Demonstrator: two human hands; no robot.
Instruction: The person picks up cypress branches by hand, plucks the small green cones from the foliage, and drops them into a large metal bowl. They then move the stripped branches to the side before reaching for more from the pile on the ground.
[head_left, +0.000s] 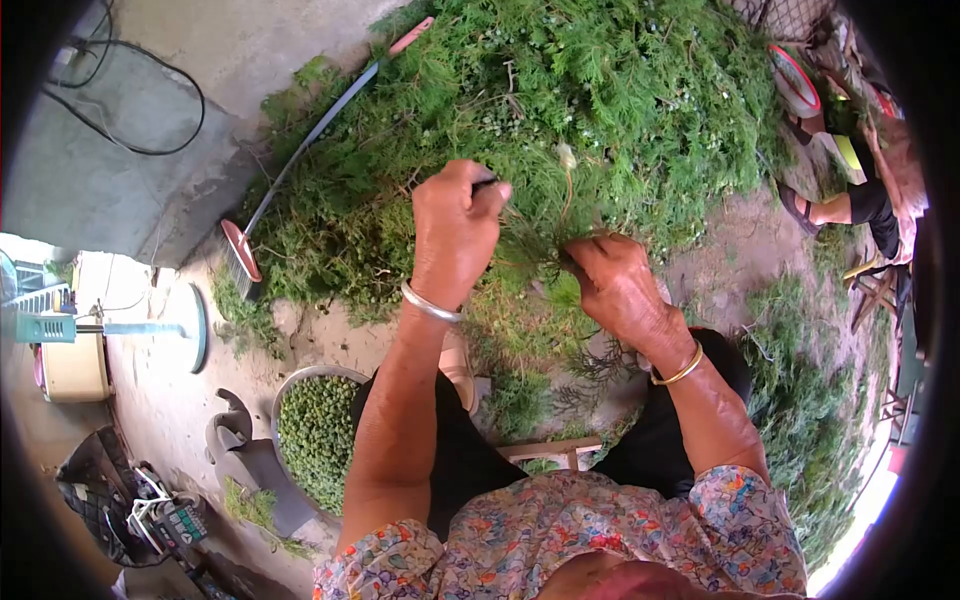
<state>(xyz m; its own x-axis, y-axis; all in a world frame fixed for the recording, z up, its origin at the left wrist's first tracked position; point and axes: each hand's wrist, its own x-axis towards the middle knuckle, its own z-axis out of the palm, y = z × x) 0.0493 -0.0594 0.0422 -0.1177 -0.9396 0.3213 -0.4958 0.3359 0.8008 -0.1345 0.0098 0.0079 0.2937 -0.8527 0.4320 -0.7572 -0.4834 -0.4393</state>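
Observation:
My left hand point(455, 230) is closed around thin green stems at the near edge of a big pile of feathery green branches point(560, 110). My right hand point(617, 283) grips a bunch of the same sprigs point(545, 250) just to the right, the two hands a short gap apart. A silver bangle sits on my left wrist, a gold one on my right. Below my left arm stands a round metal basin point(290, 385) filled with small green berries.
A broom point(262, 210) with a red head lies across the pile's left side. A person sits at the right edge point(850, 200) on a stool. A fan base point(190, 325), black cables point(130, 100) and a wooden stool point(560, 452) under me are nearby.

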